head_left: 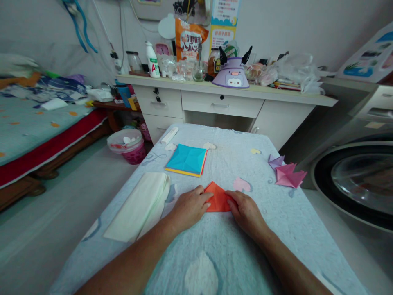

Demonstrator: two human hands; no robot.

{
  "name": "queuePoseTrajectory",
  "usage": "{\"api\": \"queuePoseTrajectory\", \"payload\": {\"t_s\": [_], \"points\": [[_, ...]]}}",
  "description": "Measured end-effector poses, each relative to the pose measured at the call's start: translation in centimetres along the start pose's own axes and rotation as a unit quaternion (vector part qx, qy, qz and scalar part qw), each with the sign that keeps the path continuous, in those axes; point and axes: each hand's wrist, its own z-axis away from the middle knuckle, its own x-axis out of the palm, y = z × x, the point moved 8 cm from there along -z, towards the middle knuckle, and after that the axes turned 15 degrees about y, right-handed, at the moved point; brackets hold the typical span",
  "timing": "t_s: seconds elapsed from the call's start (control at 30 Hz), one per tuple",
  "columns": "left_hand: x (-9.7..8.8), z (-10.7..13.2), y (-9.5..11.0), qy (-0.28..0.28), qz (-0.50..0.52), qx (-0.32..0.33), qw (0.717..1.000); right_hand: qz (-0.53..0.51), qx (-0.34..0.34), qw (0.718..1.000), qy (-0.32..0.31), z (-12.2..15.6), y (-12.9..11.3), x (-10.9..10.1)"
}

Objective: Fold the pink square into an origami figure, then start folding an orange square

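A folded piece of orange origami paper (217, 197) lies on the cloth-covered table, its point facing away from me. My left hand (192, 207) pinches its left edge between thumb and fingers. At its right edge, my right hand (247, 211) grips the paper the same way. Beyond my hands rests a stack of square folding paper (186, 159), creased blue on top with yellow and red edges below. Folded pink paper (290, 175) and a smaller folded purple paper (276, 161) lie at the table's right side.
Left of my forearm is a folded whitish sheet (139, 205). A white strip-shaped object (170, 135) lies at the far left corner of the table (245, 151). A pink lined bin (130, 147) stands on the floor at left; a front-loading washing machine (359, 180) is at right.
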Motion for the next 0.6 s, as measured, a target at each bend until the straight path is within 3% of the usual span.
{"api": "queuePoseTrajectory", "payload": {"t_s": [0.6], "points": [[0.61, -0.19, -0.54, 0.011, -0.035, 0.002, 0.999, 0.010, 0.006, 1.000, -0.010, -0.07, 0.20, 0.32]]}}
